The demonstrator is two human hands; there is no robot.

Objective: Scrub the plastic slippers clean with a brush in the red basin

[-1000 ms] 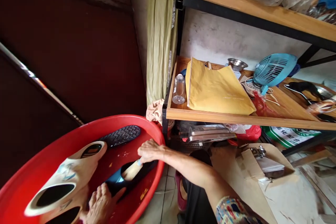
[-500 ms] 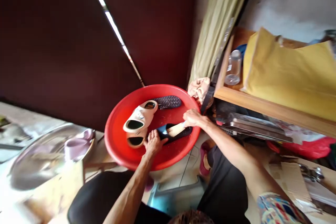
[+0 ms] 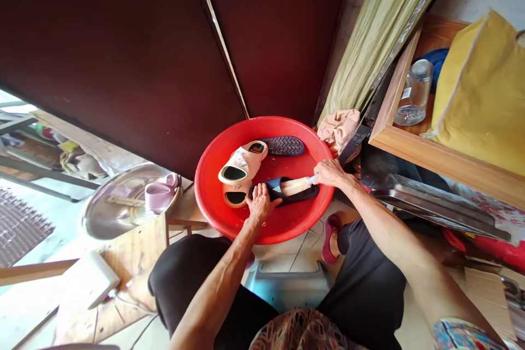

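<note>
A red basin (image 3: pixel 213 219) stands before me with slippers in it. My left hand (image 3: pixel 261 203) presses on the front of a dark blue slipper (image 3: pixel 270 186), fingers over its toe end and thumb apart. My right hand (image 3: pixel 331 173) is wrapped round the blue handle end of a scrub brush (image 3: pixel 296 186). The brush's pale head lies inside the slipper, along its footbed. Left of it are a cream slipper (image 3: pixel 243 163) and a tan slipper (image 3: pixel 238 194), close together. Another dark slipper (image 3: pixel 285 146) lies sole up at the back of the basin.
A metal bowl (image 3: pixel 100 202) with a lilac slipper (image 3: pixel 158 197) stands at left beside a wooden stool (image 3: pixel 139 240). Dark red doors (image 3: pixel 123 65) rise behind the basin. On the right are a wooden shelf (image 3: pixel 394 134), a clear jar (image 3: pixel 415 93) and a yellow bag (image 3: pixel 484 93).
The view has shifted, so the basin and everything else appear further right and slightly higher. Both hands keep their places on the slipper and brush; the brush stays inside the slipper.
</note>
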